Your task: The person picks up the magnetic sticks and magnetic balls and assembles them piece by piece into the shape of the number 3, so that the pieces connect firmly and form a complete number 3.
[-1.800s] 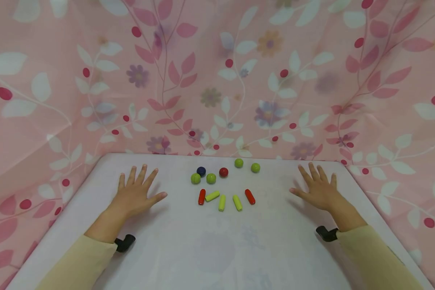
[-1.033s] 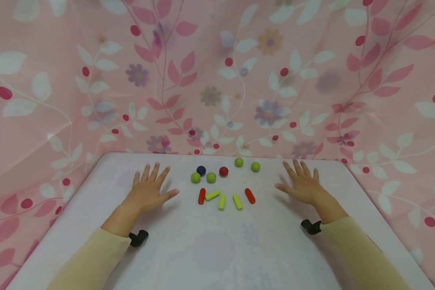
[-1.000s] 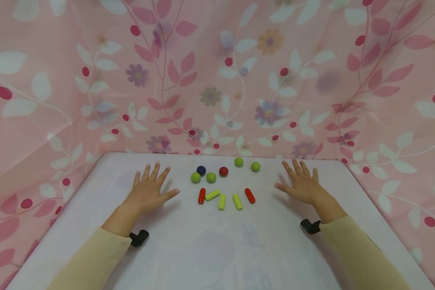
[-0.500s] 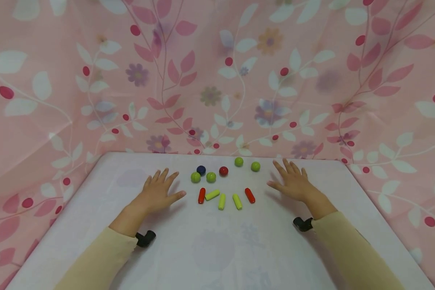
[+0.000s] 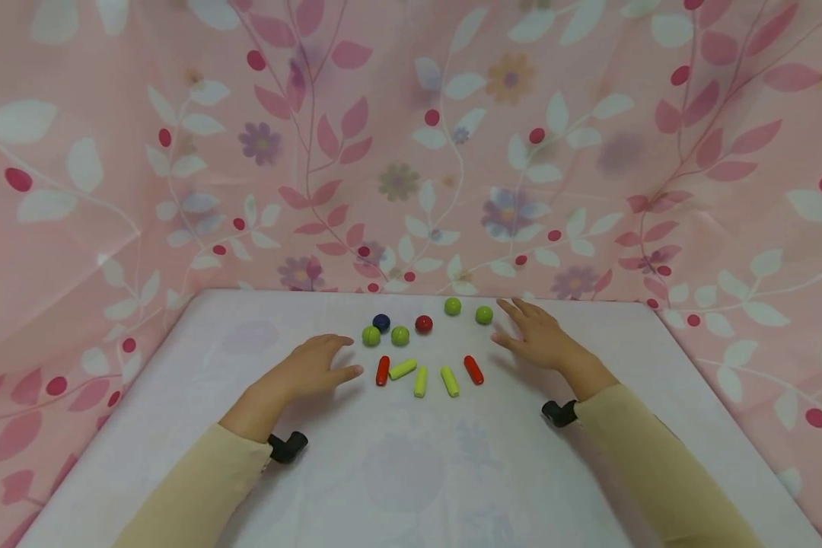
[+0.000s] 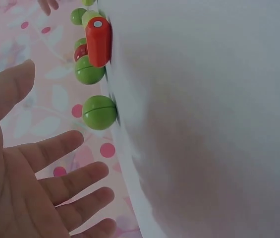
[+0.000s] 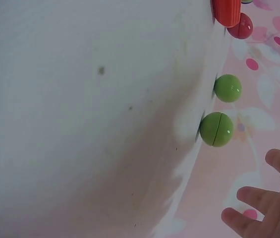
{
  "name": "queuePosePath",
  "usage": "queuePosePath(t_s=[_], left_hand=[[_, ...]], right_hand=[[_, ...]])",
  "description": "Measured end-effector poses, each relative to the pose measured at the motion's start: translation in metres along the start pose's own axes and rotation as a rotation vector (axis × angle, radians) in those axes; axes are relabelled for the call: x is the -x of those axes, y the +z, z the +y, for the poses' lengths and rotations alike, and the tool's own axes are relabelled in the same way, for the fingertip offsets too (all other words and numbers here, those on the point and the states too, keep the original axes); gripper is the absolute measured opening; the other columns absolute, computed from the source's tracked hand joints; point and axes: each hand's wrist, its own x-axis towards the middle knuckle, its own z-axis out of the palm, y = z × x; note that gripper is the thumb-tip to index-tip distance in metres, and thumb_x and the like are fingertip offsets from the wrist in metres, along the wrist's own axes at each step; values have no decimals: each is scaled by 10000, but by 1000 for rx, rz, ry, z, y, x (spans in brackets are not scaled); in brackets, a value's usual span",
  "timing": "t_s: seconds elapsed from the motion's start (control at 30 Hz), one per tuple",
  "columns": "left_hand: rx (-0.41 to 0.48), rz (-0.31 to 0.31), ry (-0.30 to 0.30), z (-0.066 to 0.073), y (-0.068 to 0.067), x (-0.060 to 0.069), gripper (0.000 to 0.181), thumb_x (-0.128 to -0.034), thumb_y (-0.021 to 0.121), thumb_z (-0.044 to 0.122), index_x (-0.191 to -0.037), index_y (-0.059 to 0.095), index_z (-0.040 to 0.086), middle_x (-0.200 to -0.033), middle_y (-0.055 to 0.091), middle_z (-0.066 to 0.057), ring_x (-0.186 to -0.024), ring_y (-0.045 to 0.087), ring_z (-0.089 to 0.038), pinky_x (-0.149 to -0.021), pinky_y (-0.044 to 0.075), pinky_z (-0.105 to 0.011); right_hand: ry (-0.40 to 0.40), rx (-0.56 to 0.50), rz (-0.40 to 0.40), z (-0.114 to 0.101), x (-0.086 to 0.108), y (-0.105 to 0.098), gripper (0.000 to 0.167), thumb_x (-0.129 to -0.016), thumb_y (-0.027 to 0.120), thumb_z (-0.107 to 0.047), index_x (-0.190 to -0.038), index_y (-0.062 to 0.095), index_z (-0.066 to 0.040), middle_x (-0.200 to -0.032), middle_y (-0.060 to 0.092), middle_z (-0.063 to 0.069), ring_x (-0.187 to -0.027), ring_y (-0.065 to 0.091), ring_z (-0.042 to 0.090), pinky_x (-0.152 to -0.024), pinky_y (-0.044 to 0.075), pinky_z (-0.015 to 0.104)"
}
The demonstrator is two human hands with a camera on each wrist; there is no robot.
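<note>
My left hand [image 5: 313, 365] hovers above the table, fingers spread and holding nothing, just left of a green ball [image 5: 371, 336] and a red stick [image 5: 383, 371]. On the other side my right hand [image 5: 536, 335] is also raised and bare, its fingertips close to a green ball [image 5: 484, 314]. Between the hands lie a dark blue ball [image 5: 381, 323], a red ball [image 5: 424, 324] and more green balls [image 5: 400, 336]. In front of them are yellow-green sticks [image 5: 421, 381] and a second red stick [image 5: 474, 370]. The left wrist view shows the palm beside a green ball [image 6: 99, 112].
A white-covered table [image 5: 397, 472] lies under everything. Pink floral cloth [image 5: 397, 152] rises behind its far edge and along both sides. A black device [image 5: 288, 447] is worn at the left wrist, and another black device [image 5: 559, 413] at the right.
Both hands have moved inward toward the balls and sticks, the left going right and the right going left. The left hand has turned more onto its side. The balls and sticks stay put.
</note>
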Motion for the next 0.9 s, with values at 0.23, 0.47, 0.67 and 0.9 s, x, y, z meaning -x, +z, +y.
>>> queuePosePath(t_s=[0.23,0.47,0.67,0.9], left_hand=[[64,-14,26,10,2,-8,681,-930,648,516,-1423,524,63,-1447,512,-162,-1372,420,-373,-1127,302,-561],[86,-17,40,13,8,-15,626,-936,668,454,-1420,534,80,-1434,529,-147,-1359,444,-357,-1123,320,-542],[182,-15,39,14,13,-21,618,-933,685,446,-1422,535,99,-1399,562,-115,-1332,480,-320,-1107,352,-527],[287,-19,62,18,17,-23,558,-941,694,369,-1405,554,92,-1373,578,-119,-1292,514,-308,-1082,385,-517]], right_hand=[[-10,-57,-2,-2,-11,5,786,-982,554,-538,-1602,226,-183,-1624,203,215,-1469,182,457,-1121,172,680],[-27,-88,22,-5,-22,5,687,-1011,576,-418,-1576,293,-150,-1593,288,203,-1448,254,440,-1128,219,639],[-43,-113,31,-7,-29,6,642,-1013,585,-384,-1547,352,-116,-1565,349,187,-1431,301,426,-1132,236,619],[-45,-151,28,-10,-37,9,583,-1014,590,-361,-1503,427,-89,-1532,404,185,-1413,338,412,-1135,254,597]])
